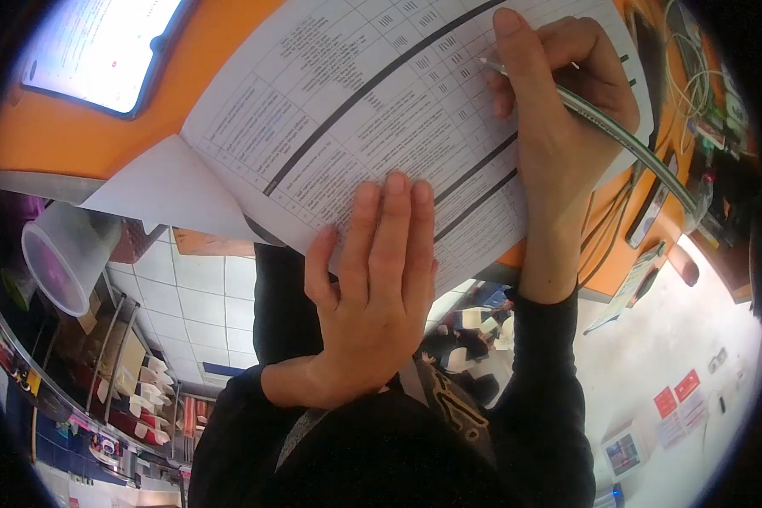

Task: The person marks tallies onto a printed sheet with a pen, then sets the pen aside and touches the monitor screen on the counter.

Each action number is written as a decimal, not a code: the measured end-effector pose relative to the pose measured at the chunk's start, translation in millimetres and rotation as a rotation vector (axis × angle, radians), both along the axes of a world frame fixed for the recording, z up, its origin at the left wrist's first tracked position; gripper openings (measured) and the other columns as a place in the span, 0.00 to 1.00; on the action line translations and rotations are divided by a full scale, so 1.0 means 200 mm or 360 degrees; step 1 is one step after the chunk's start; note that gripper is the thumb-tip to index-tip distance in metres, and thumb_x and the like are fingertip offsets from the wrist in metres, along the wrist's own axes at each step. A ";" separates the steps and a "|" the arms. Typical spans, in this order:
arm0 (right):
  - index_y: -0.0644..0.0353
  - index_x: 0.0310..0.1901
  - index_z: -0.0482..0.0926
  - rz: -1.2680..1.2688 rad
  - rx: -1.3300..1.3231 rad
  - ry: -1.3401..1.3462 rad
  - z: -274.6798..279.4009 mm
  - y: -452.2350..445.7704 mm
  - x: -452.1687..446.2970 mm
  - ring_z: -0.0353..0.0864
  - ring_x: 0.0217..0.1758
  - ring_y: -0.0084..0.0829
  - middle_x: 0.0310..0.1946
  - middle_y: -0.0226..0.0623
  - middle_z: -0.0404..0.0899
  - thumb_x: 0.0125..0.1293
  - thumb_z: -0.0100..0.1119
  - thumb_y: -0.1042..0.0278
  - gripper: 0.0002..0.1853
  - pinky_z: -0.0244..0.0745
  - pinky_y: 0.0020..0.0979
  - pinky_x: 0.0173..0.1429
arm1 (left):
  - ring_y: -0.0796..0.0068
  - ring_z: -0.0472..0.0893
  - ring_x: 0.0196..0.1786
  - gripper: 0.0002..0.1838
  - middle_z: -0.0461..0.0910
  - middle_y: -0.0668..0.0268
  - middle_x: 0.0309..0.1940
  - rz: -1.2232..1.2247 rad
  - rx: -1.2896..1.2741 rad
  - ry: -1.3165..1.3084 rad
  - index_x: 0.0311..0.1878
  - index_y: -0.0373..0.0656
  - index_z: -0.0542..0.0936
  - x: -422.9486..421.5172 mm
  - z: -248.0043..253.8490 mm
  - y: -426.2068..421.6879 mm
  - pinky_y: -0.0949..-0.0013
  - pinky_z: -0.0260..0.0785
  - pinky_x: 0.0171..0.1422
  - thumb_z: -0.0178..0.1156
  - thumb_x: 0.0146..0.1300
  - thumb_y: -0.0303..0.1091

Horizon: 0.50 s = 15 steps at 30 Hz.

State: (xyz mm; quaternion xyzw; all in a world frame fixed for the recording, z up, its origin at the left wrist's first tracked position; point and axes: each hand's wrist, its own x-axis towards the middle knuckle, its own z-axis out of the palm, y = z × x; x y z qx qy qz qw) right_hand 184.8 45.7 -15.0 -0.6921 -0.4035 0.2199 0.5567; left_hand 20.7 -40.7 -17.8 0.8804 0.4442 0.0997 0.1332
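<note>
A printed sheet [330, 161] with table rows, thick dark bars and handwritten tally marks lies on the orange table [186, 76]. My left hand [377, 262] rests flat on its near edge, fingers stretched out and holding nothing. Over the upper right part of the sheet, my right hand [567, 93] grips a slim pen [635, 148] with dark and pale stripes. The pen's tip points left, close to the tally marks; whether it touches the paper I cannot tell. At the left, a corner of paper [169, 186] is folded over past the table edge.
A phone [102, 55] with a lit screen lies at the upper left. Cables [694, 76] and small items crowd the right side. A translucent plastic tub [72, 254] stands below left, near shelving [127, 364]. Tiled floor [195, 288] shows beneath.
</note>
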 end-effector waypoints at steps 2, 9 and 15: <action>0.56 0.21 0.66 -0.0018 0.0003 0.0029 -0.02 -0.01 0.02 0.60 0.12 0.12 0.12 0.25 0.68 0.57 0.60 0.82 0.14 0.53 0.17 0.19 | 0.61 0.58 0.67 0.28 0.61 0.57 0.64 0.0006 -0.0014 -0.0021 0.63 0.36 0.67 0.00 0.00 0.00 0.53 0.43 0.66 0.55 0.60 0.38; 0.59 0.24 0.75 0.0264 0.0144 -0.0151 -0.05 -0.04 0.07 0.72 0.16 0.15 0.17 0.32 0.77 0.58 0.66 0.73 0.09 0.62 0.13 0.22 | 0.68 0.67 0.63 0.25 0.69 0.64 0.62 0.0189 -0.0054 -0.0035 0.58 0.46 0.74 0.03 0.02 0.00 0.57 0.48 0.67 0.64 0.55 0.38; 0.57 0.22 0.70 0.0121 0.0063 -0.0102 -0.01 -0.01 0.00 0.66 0.14 0.14 0.15 0.28 0.72 0.57 0.63 0.77 0.11 0.57 0.15 0.20 | 0.58 0.60 0.65 0.30 0.60 0.53 0.65 0.0014 -0.0012 -0.0001 0.62 0.35 0.67 0.02 0.01 0.01 0.53 0.44 0.65 0.58 0.56 0.35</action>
